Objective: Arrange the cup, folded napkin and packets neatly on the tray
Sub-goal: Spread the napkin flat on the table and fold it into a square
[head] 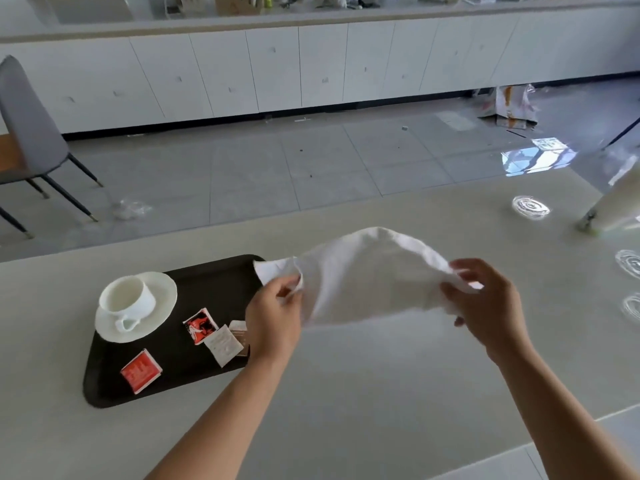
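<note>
L hand (pixel 275 317) & R hand (pixel 485 299) pinch napkin (pixel 367 275) ends — held over table (pixel 346 393), just right of tray (pixel 207 282) edge.

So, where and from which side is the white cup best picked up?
Probably by the handle, from the near side: the cup stands upright on its saucer, handle pointing toward the person.
</note>
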Demonstrator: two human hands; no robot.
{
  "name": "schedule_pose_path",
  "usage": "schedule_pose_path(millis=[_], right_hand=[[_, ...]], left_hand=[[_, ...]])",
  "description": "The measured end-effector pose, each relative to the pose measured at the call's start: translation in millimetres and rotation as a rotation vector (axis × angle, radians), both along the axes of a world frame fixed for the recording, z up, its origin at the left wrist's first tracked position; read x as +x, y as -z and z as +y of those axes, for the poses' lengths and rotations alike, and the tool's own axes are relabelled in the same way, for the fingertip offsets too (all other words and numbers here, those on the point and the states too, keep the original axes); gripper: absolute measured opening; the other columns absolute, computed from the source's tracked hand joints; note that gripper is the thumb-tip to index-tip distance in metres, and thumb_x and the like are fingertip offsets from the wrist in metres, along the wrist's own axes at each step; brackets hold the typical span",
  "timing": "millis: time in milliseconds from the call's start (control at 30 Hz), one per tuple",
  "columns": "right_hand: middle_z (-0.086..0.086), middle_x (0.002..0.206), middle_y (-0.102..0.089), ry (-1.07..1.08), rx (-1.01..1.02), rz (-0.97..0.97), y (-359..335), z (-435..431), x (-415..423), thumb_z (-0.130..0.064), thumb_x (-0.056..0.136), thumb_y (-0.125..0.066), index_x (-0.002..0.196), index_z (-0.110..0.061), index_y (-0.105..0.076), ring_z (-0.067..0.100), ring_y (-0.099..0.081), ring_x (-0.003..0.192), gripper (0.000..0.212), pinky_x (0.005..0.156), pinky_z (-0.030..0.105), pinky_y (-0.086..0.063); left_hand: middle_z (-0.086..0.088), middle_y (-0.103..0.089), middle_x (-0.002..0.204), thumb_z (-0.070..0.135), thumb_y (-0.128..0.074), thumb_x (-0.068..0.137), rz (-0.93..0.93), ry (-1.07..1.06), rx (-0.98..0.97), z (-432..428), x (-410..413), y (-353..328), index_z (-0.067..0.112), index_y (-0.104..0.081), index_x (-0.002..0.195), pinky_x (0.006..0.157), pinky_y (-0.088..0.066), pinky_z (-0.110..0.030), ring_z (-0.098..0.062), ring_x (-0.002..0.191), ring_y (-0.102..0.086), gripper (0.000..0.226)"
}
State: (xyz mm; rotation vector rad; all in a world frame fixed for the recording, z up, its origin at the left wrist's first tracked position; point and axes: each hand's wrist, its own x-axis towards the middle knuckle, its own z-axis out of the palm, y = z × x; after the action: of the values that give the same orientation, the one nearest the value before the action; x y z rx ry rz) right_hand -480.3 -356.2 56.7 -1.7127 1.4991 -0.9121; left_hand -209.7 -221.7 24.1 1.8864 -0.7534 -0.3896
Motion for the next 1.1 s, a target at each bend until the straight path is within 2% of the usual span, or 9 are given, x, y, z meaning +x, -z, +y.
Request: schedule_pose_path(millis=[133,267,500,600,700,800,900,1000,1100], right_hand=[[-0.004,0.097,-0.071,-0.079,0.193,0.417,35,11,-9,-0.019,0.083,-0.074,0.114,-0.028,-0.068,0.022,-0.062,0.080,0.033,0.070,0.029,-0.042],[0.000,0.109,-0.072,0.007,0.302,0.498,55,22,-22,-0.043,0.085,-0.069,0.126,-0.027,-0.060,0.028,-0.066,0.103,0.045,0.077,0.032,-0.042],[-0.007,0.061,-0.066,-0.097,0.488,0.700,53,19,-33,-0.087,0.073,-0.042,0.078,-0.018,-0.061,0.017,-0.063,0.063,0.071,0.057,0.030,-0.042],[-0.007,0.084,-0.064,-0.009,0.403,0.622,48,-8,-20,-0.083,0.077,-0.040,0.089,-0.028,-0.050,0.020,-0.059,0.079,0.057,0.063,0.032,-0.040],[0.000,0.073,-0.055,0.008,0.409,0.466,53,-44,4,-0.077,0.083,-0.043,0.073,-0.019,-0.043,0.022,-0.050,0.066,0.059,0.055,0.032,-0.034],[0.000,0.066,-0.046,0.074,0.593,0.125,64,-77,26,-0.079,0.078,-0.056,0.066,-0.020,-0.041,0.022,-0.045,0.060,0.062,0.055,0.029,-0.034],[0.004,0.062,-0.050,0.056,0.643,-0.012,76,-99,33,-0.050,0.073,-0.080,0.061,-0.014,-0.057,0.020,-0.047,0.052,0.044,0.054,0.028,-0.037],[0.002,0.062,-0.062,-0.034,0.547,-0.096,76,-113,31,-0.009,0.077,-0.074,0.072,-0.008,-0.071,0.015,-0.056,0.050,0.006,0.054,0.028,-0.046],[-0.007,0.058,-0.063,-0.064,0.399,-0.299,60,-124,17,-0.002,0.083,-0.071,0.074,-0.012,-0.071,0.009,-0.055,0.051,0.014,0.049,0.020,-0.047]], left_hand=[[0.000,-0.070,0.093,0.006,-0.069,0.076,0.387,-0.091,0.310,6,-13,36,0.016,-0.071,0.105,0.080,-0.058,-0.045,-0.023,0.086,-0.067,0.030],[-0.004,-0.068,0.101,0.000,-0.069,0.075,0.548,-0.194,0.261,18,-18,54,0.016,-0.066,0.113,0.084,-0.057,-0.046,-0.025,0.091,-0.066,0.040],[-0.015,-0.074,0.081,0.027,-0.069,0.087,0.951,-0.258,0.241,20,-9,54,0.006,-0.067,0.089,0.065,-0.061,-0.041,-0.032,0.072,-0.073,0.021],[-0.016,-0.070,0.074,0.024,-0.072,0.084,0.828,-0.286,0.280,8,-2,51,-0.002,-0.066,0.085,0.053,-0.059,-0.042,-0.032,0.060,-0.067,0.026],[-0.010,-0.062,0.058,0.005,-0.068,0.077,0.670,-0.232,0.289,-1,2,51,-0.005,-0.070,0.083,0.034,-0.044,-0.026,-0.026,0.050,-0.057,0.012],[-0.024,-0.069,0.073,0.014,-0.073,0.076,0.612,-0.219,0.304,-7,-1,57,0.002,-0.070,0.074,0.059,-0.058,-0.050,-0.029,0.064,-0.062,0.013],[-0.021,-0.067,0.081,0.011,-0.073,0.078,0.670,-0.308,0.181,-7,-5,61,0.025,-0.072,0.066,0.075,-0.051,-0.041,-0.025,0.076,-0.058,0.019],[-0.011,-0.069,0.100,-0.008,-0.071,0.076,0.742,-0.437,-0.008,-14,-9,50,0.015,-0.068,0.116,0.094,-0.052,-0.043,-0.028,0.095,-0.066,0.046],[-0.004,-0.072,0.101,-0.006,-0.073,0.075,0.576,-0.456,-0.124,-16,-11,32,0.017,-0.066,0.120,0.086,-0.057,-0.034,-0.018,0.097,-0.070,0.051]])
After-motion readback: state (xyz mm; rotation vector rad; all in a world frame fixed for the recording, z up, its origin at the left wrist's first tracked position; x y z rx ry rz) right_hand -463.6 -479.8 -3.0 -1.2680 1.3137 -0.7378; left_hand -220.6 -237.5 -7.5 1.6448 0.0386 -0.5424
